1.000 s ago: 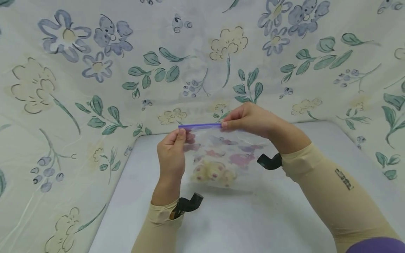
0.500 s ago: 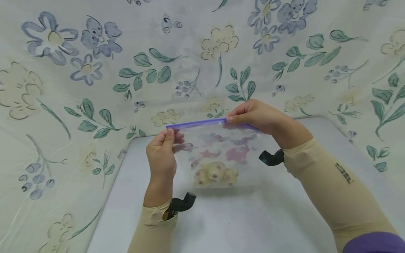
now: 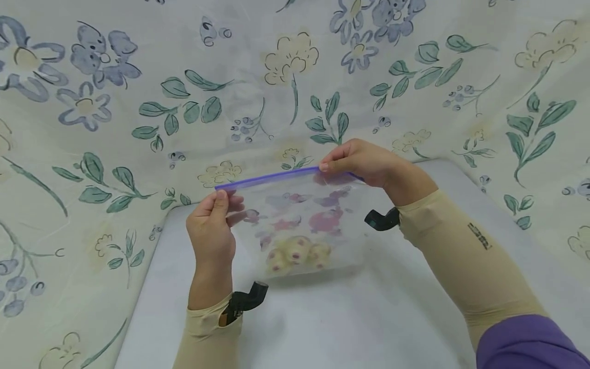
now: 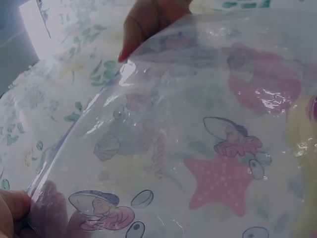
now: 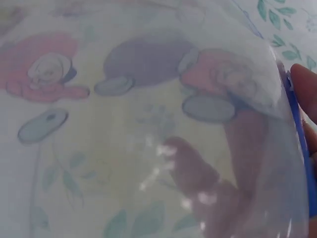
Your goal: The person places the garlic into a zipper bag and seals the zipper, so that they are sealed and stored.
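A see-through zip bag (image 3: 276, 205) printed with sea-themed cartoons is held up over the table. Along its top runs a purple zip strip (image 3: 267, 179), sloping up to the right, then bending down past the right hand. My left hand (image 3: 212, 225) pinches the bag's upper left corner, thumb in front and other fingers behind. With thumb and fingers, my right hand (image 3: 364, 161) pinches the strip farther right; in the right wrist view its fingers (image 5: 304, 91) press on it. Low inside the bag lie several pale yellow round pieces (image 3: 297, 251) with dark pink spots, kind unclear.
Under the bag is a white table (image 3: 318, 323). A floral sheet (image 3: 258, 102) hangs behind it and along its sides. Black curved wrist mounts (image 3: 251, 297) stick out from both beige sleeves (image 3: 207, 338).
The head view has turned right, so everything shifts left in it. The gap between my hands has widened. More of the purple strip shows between them, and the bag is spread wider.
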`<control>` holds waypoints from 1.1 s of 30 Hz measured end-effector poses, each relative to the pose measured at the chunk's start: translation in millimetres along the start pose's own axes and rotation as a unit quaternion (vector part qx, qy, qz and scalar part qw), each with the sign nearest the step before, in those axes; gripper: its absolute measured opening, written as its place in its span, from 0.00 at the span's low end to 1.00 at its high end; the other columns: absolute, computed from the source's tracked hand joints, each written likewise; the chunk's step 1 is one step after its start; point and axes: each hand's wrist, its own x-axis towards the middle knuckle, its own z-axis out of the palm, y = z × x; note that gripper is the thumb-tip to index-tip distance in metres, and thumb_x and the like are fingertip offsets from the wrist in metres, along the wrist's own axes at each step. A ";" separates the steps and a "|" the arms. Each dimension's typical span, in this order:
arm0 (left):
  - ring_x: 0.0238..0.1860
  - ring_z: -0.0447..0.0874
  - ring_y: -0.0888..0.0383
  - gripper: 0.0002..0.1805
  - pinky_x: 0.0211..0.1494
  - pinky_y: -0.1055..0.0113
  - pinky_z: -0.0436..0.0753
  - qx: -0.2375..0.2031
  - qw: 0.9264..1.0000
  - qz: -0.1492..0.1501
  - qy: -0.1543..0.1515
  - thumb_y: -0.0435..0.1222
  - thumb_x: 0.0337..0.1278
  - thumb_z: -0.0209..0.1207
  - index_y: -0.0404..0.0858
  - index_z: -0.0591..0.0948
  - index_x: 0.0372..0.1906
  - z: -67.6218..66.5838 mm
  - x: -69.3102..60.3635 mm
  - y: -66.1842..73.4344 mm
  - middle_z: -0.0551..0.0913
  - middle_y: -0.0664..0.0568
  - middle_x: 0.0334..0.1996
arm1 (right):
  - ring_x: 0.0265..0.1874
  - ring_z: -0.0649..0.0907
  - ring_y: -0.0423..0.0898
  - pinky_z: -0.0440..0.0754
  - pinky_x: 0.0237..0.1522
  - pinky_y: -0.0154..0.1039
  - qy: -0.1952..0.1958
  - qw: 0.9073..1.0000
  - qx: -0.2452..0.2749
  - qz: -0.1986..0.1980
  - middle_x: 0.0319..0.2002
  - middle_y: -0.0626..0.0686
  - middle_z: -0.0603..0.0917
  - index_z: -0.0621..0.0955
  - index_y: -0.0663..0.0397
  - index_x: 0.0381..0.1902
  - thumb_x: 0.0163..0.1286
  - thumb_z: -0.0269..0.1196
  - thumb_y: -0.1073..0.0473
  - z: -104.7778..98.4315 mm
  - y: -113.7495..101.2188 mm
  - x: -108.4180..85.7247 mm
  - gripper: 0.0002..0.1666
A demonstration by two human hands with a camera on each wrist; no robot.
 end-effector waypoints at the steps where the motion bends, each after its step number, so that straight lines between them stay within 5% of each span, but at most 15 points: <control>1: 0.32 0.86 0.55 0.19 0.41 0.65 0.89 -0.002 1.000 0.000 0.001 0.44 0.70 0.59 0.30 0.85 0.47 -1.3 0.5 1.1 0.88 0.49 0.32 | 0.40 0.83 0.43 0.82 0.50 0.34 0.001 1.000 0.007 0.001 0.34 0.46 0.87 0.89 0.58 0.38 0.71 0.62 0.66 -1.8 0.1 -0.3 0.08; 10: 0.32 0.85 0.56 0.20 0.39 0.67 0.89 -0.022 1.000 -0.006 0.011 0.45 0.69 0.59 0.30 0.85 0.47 -6.6 3.1 2.9 0.86 0.48 0.32 | 0.36 0.88 0.40 0.86 0.49 0.35 0.009 0.996 0.090 0.026 0.33 0.45 0.89 0.90 0.47 0.33 0.74 0.57 0.68 -24.1 13.5 -9.8 0.18; 16: 0.31 0.85 0.56 0.19 0.39 0.66 0.89 -0.024 1.000 -0.006 0.012 0.44 0.70 0.59 0.28 0.85 0.46 -6.9 2.5 0.7 0.87 0.49 0.31 | 0.42 0.90 0.42 0.83 0.58 0.46 0.003 0.996 0.083 0.034 0.37 0.47 0.92 0.89 0.48 0.34 0.75 0.59 0.63 -36.1 23.2 -15.7 0.13; 23: 0.31 0.86 0.56 0.19 0.39 0.66 0.89 -0.006 1.000 -0.008 0.001 0.43 0.70 0.59 0.28 0.85 0.45 -5.2 0.6 -3.1 0.87 0.50 0.31 | 0.42 0.90 0.42 0.86 0.52 0.40 -0.005 0.996 0.087 0.021 0.37 0.47 0.92 0.90 0.47 0.36 0.74 0.61 0.63 -40.7 28.5 -23.0 0.12; 33: 0.32 0.87 0.56 0.18 0.39 0.64 0.89 0.011 1.000 -0.017 -0.003 0.43 0.68 0.61 0.29 0.86 0.45 -3.2 3.4 1.4 0.88 0.50 0.31 | 0.41 0.90 0.43 0.87 0.50 0.39 0.049 0.998 0.040 -0.010 0.36 0.47 0.92 0.89 0.54 0.40 0.73 0.63 0.62 -40.2 29.5 -25.7 0.08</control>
